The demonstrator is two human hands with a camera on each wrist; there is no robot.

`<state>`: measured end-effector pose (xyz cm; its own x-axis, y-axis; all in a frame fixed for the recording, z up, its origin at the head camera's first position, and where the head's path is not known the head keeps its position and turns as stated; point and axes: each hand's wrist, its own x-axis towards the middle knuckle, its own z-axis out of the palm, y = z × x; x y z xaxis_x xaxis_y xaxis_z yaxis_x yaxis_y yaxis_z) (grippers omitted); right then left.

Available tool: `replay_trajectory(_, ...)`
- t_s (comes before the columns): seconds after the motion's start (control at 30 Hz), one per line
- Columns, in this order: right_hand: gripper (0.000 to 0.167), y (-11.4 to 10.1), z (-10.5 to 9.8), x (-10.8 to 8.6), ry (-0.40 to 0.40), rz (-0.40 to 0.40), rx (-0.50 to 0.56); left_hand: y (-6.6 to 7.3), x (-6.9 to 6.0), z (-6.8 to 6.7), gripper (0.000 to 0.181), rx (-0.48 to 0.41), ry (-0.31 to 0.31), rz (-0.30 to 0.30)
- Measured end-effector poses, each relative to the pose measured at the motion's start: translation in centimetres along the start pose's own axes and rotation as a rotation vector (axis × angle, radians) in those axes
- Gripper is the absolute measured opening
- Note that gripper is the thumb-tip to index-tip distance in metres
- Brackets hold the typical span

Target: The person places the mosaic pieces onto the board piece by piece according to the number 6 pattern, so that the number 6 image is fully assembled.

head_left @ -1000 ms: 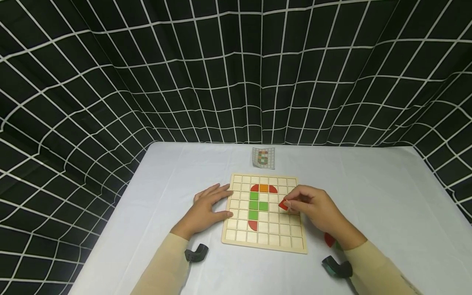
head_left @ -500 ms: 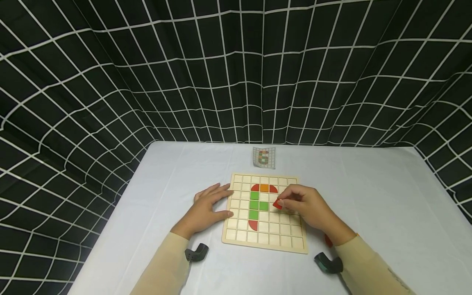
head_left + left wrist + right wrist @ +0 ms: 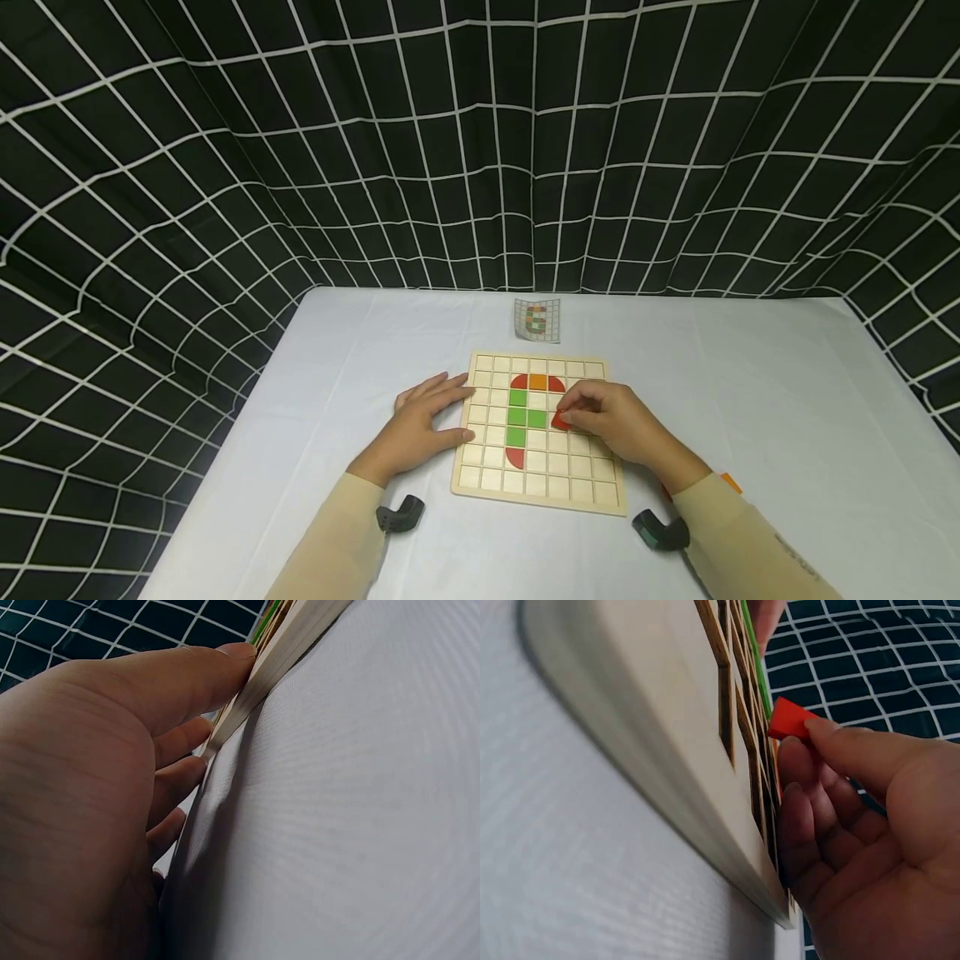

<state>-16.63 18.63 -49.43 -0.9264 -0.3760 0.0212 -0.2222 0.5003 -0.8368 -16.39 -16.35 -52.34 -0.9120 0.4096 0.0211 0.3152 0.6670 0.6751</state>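
Note:
A light wooden grid board (image 3: 540,502) lies on the white table. Set in its cells are red quarter-round tiles (image 3: 514,457), an orange square tile (image 3: 537,382) and several green square tiles (image 3: 516,437). My right hand (image 3: 617,421) pinches a red tile (image 3: 560,421) between thumb and fingers, just right of the green tile in the middle. In the right wrist view this red tile (image 3: 789,718) is tilted at the board's surface; whether it touches is unclear. My left hand (image 3: 420,429) lies with extended fingers and thumb against the board's left edge.
Behind the board lies a small printed card (image 3: 537,321) with a coloured grid pattern. An orange piece (image 3: 731,483) shows beside the right sleeve, and a bit of red is partly hidden under that wrist. A black grid-patterned curtain (image 3: 532,167) surrounds the table.
My right hand has carried the red tile leftward and slightly down over the board, next to the middle green tile. An orange piece has come into view by the sleeve. The left hand stays put.

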Motion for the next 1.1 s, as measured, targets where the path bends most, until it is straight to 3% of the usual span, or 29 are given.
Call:
replay_trajectory(0.53,0.012,-0.08,0.24,0.46,-0.043,0.008,-0.083,-0.03,0.01,0.04,0.069,0.002,0.004,0.006)
replay_trajectory(1.1,0.004,0.11,0.18,0.19,-0.004,0.031,-0.023,0.2,-0.01,0.01,0.069,-0.002,0.005,-0.003)
